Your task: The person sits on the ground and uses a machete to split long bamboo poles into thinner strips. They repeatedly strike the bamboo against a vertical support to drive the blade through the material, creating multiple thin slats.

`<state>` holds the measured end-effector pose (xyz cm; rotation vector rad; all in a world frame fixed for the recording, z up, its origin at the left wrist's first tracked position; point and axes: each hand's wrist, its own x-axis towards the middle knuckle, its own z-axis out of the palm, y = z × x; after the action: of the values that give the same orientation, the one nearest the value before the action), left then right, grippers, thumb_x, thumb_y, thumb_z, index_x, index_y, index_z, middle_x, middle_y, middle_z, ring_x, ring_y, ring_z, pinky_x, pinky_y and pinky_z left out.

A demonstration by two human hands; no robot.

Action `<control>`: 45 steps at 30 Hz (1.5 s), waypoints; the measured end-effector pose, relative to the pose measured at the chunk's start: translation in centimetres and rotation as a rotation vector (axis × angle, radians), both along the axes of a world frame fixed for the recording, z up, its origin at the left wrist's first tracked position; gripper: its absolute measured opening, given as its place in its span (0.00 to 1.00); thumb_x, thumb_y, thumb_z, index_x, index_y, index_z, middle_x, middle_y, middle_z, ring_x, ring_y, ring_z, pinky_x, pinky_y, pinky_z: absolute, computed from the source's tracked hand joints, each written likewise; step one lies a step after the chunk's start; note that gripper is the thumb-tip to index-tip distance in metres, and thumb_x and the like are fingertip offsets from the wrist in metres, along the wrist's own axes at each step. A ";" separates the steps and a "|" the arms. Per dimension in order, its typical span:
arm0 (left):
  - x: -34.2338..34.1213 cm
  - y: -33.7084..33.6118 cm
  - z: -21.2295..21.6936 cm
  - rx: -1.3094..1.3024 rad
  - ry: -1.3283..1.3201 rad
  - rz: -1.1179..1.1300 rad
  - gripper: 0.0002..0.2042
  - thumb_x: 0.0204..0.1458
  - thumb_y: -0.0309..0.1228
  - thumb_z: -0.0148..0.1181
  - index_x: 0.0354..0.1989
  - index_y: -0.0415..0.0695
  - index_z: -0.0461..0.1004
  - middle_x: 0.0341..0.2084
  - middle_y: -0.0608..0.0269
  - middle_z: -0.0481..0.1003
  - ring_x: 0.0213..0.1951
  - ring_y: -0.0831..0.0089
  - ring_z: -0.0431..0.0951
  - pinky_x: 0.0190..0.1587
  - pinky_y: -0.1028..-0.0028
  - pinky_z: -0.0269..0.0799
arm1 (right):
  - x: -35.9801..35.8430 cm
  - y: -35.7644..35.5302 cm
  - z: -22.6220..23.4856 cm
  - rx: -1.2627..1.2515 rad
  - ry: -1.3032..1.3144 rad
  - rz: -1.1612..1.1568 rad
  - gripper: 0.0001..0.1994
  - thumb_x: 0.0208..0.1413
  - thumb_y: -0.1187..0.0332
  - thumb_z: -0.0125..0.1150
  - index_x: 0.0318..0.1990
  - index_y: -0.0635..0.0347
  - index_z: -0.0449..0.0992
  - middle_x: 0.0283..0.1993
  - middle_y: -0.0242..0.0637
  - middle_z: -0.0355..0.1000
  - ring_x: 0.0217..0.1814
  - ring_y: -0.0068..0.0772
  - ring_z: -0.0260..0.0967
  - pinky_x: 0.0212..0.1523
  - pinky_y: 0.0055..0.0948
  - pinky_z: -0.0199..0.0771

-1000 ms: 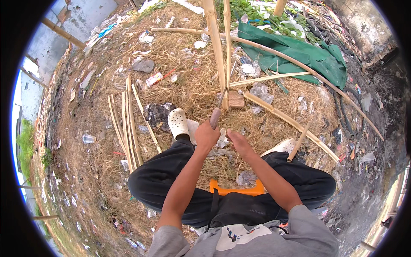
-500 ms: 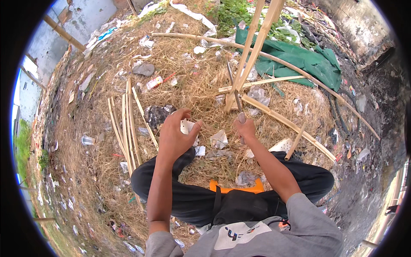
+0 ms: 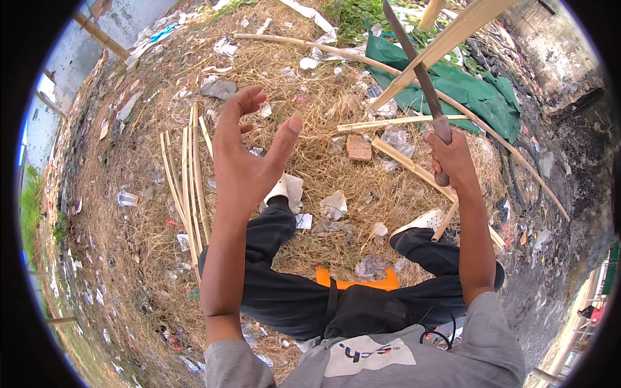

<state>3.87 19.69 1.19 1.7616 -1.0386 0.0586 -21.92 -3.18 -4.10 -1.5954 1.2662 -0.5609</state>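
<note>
My right hand (image 3: 453,158) is wrapped around the handle of a machete (image 3: 414,61), its long dark blade pointing up and away to the left. Across that blade slants a split bamboo piece (image 3: 466,32), its pointed lower end toward the ground; whether the two touch I cannot tell. A second bamboo end (image 3: 430,14) shows behind it. My left hand (image 3: 249,145) is raised over the dry grass, fingers spread and curved, holding nothing. A brick (image 3: 359,149) lies on the ground between the hands, beside a thin bamboo strip (image 3: 401,121).
Several bamboo strips (image 3: 187,174) lie at my left. A split bamboo length (image 3: 414,169) and a short piece (image 3: 446,223) lie near my right foot. A long pole (image 3: 310,44) crosses the green sheet (image 3: 466,97). Beneath me is an orange stool (image 3: 356,283); litter dots the grass.
My right hand has moved right and up with the machete. The upright bamboo has tipped to the right and split apart, uncovering the brick. My left hand has risen and spread wider.
</note>
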 end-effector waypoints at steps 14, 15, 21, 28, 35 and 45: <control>-2.6 -8.6 4.2 -0.219 -0.240 -0.228 0.53 0.37 0.57 0.75 0.64 0.33 0.55 0.58 0.34 0.62 0.62 0.48 0.64 0.60 0.55 0.64 | 2.7 -2.0 -20.3 0.024 0.267 0.013 0.16 0.51 0.66 0.61 0.39 0.73 0.72 0.25 0.46 0.73 0.25 0.41 0.73 0.28 0.39 0.72; -2.4 -11.2 5.1 -0.380 -0.314 -0.226 0.50 0.37 0.57 0.75 0.62 0.34 0.59 0.54 0.37 0.67 0.58 0.52 0.69 0.56 0.57 0.68 | 2.8 -1.6 -19.3 0.086 0.281 0.033 0.20 0.51 0.64 0.61 0.44 0.75 0.73 0.29 0.50 0.76 0.31 0.46 0.77 0.34 0.41 0.75; -1.9 -23.5 11.4 -0.393 0.174 -0.576 0.43 0.47 0.52 0.71 0.63 0.34 0.59 0.57 0.45 0.69 0.57 0.58 0.72 0.53 0.56 0.73 | 2.5 0.3 -16.0 0.056 0.224 0.022 0.12 0.51 0.67 0.62 0.30 0.70 0.72 0.18 0.40 0.69 0.13 0.31 0.66 0.14 0.35 0.64; -3.0 -26.1 6.6 -0.245 0.174 -0.480 0.34 0.40 0.51 0.76 0.50 0.38 0.76 0.31 0.54 0.80 0.34 0.70 0.82 0.36 0.67 0.77 | 1.3 2.0 -17.6 0.312 0.124 0.134 0.12 0.53 0.67 0.62 0.32 0.70 0.71 0.18 0.38 0.68 0.14 0.29 0.67 0.16 0.34 0.66; -3.0 -24.1 9.9 -0.185 0.181 -0.532 0.32 0.49 0.50 0.70 0.55 0.37 0.71 0.37 0.52 0.79 0.39 0.68 0.80 0.40 0.66 0.77 | 2.5 3.6 -15.5 0.357 -0.123 0.040 0.09 0.57 0.71 0.59 0.28 0.64 0.69 0.18 0.32 0.63 0.13 0.23 0.58 0.14 0.28 0.59; -1.5 -7.4 12.5 -0.560 -0.030 -0.304 0.38 0.58 0.63 0.46 0.61 0.38 0.66 0.52 0.51 0.74 0.56 0.63 0.70 0.58 0.61 0.64 | -1.8 0.4 4.3 0.120 -0.115 0.124 0.09 0.59 0.69 0.57 0.29 0.59 0.65 0.19 0.28 0.63 0.12 0.18 0.58 0.12 0.23 0.60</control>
<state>2.35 12.27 13.70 1.0927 -1.1655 0.1685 -23.76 -2.81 0.20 -1.5089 1.0876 -0.4824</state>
